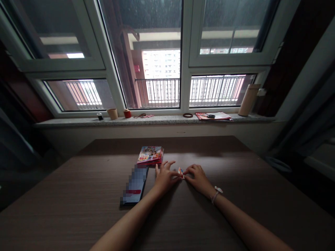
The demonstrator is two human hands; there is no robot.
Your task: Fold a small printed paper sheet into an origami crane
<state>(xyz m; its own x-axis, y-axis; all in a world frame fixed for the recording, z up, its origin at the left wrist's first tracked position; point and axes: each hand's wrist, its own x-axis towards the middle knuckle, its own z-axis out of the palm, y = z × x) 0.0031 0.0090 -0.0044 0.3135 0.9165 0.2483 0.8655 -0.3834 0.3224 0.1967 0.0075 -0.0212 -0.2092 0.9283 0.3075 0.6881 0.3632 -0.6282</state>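
Observation:
Between my two hands is a small folded piece of colourful printed paper [181, 173], just above or on the brown table. My left hand [166, 176] pinches its left side between thumb and forefinger, with the other fingers spread out. On the opposite side, my right hand [199, 177] grips the paper with thumb and fingertips; a bracelet circles that wrist. Part of the paper is hidden by my fingertips. A stack of printed leaflets [150, 155] lies just beyond my left hand. To the left of that hand rests a phone [136, 184] with its screen lit.
The brown table [78, 188] reaches to a wall below a window. Along the stone sill [167, 120] stand a paper cup [112, 113], a red spool [127, 113], a dark ring [187, 115], papers with scissors [210, 116] on them, and a tall flask [248, 100].

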